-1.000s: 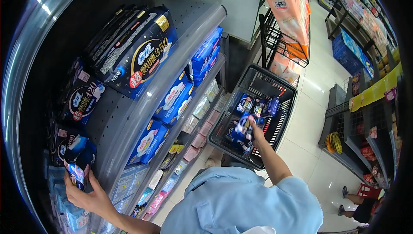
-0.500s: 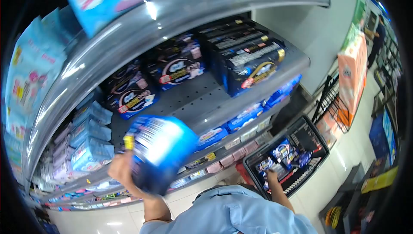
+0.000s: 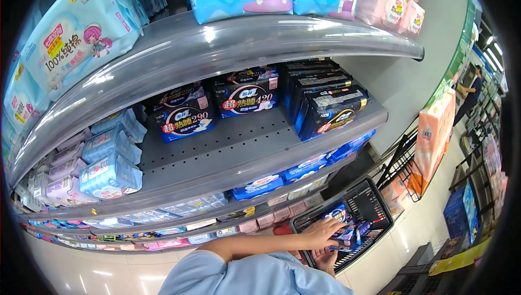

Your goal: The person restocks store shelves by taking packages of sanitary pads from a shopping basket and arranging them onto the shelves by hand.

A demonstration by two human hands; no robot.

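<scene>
A black plastic basket (image 3: pixel 380 196) stands at the lower right with dark blue packs of sanitary pads (image 3: pixel 358 231) in it. My left hand (image 3: pixel 320 234) reaches across my body into the basket, its fingers closed on a pack there. Just below it, my right hand (image 3: pixel 325 260) has its fingers curled at the lower edge of the packs. Part of what lies between both hands is hidden. On the grey shelf (image 3: pixel 233 146) stand a black "290" pack (image 3: pixel 185 122), a "420" pack (image 3: pixel 247 97) and a stack of dark packs (image 3: pixel 328 111).
Light blue packs (image 3: pixel 111 175) fill the shelf's left end. A curved clear shelf lip (image 3: pixel 217 40) crosses above, with more packs over it. Blue packs (image 3: pixel 258 186) sit on the lower shelf. Orange tissue packs (image 3: pixel 434 132) hang at right; a person (image 3: pixel 471 95) stands farther back.
My left hand has moved from before the shelf down to the right into the basket, with the blue pack it held. My right hand stays at the basket. The view has shifted.
</scene>
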